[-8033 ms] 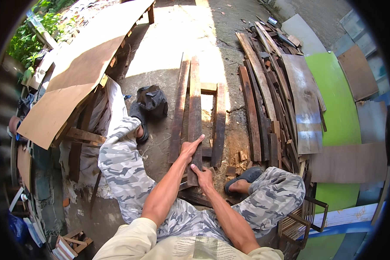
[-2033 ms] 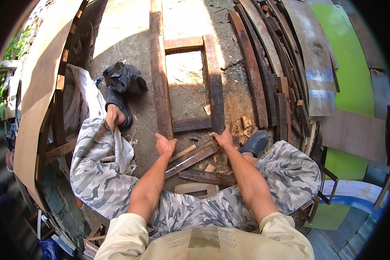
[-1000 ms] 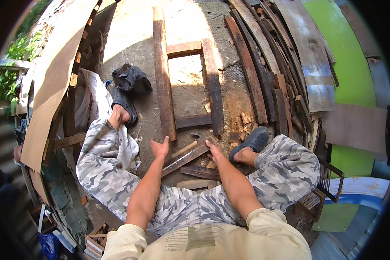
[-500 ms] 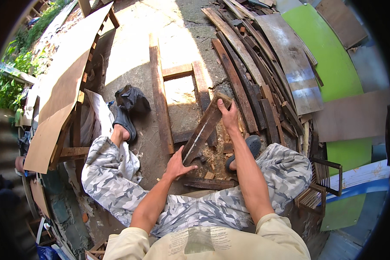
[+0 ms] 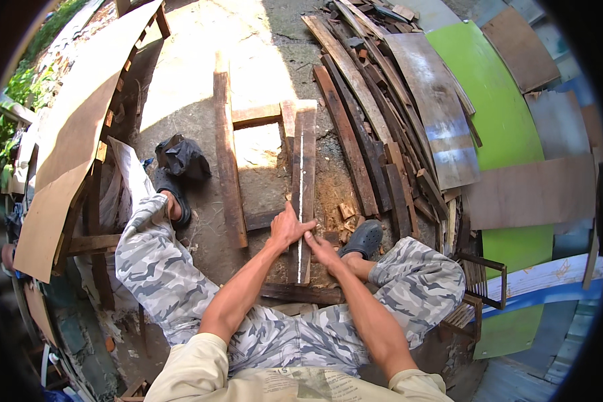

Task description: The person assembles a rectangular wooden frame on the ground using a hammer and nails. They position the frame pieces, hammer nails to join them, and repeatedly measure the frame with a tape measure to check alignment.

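Camo-trousered legs (image 5: 164,268) splay across lower frame, prob. for elbow room. At ctr, L hand (image 5: 286,226) & R hand (image 5: 323,252) meet, both clamped on near half of white-lined plank (image 5: 305,154), prob. steadying it. Beyond, upper ctr: timber frame (image 5: 230,161) w/ 2 crosspieces; upper R, stacked planks (image 5: 352,80), seemingly within reach.

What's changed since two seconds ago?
The left hand and right hand let go of the wooden frame and took hold of the white-striped board. It lay slanted; now it has moved forward and swung to point straight ahead, overlapping the frame's right side in view. The frame, black bag and wood pile stayed put.
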The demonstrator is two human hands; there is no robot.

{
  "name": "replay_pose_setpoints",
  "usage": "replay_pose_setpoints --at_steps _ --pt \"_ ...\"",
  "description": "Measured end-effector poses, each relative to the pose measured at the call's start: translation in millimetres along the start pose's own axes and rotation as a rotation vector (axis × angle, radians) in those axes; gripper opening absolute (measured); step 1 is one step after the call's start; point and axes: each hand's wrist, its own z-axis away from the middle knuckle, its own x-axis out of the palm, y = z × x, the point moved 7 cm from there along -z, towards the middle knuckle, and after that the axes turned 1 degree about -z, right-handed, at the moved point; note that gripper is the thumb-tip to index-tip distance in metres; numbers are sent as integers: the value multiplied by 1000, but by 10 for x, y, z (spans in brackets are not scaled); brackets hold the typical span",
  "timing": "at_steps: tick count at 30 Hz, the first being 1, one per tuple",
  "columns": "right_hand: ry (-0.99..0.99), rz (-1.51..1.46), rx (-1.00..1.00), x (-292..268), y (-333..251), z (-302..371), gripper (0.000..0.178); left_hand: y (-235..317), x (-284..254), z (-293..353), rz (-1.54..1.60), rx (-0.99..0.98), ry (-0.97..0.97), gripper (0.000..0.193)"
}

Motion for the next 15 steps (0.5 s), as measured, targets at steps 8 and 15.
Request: replay_pose_setpoints --at_steps 8,15 --pt "368 56 -70 72 5 -153 72 -208 96 -352 98 -32 21 107" --pt "346 89 -98 -369 265 -892 67 -575 434 -171 677 -194 -15 68"
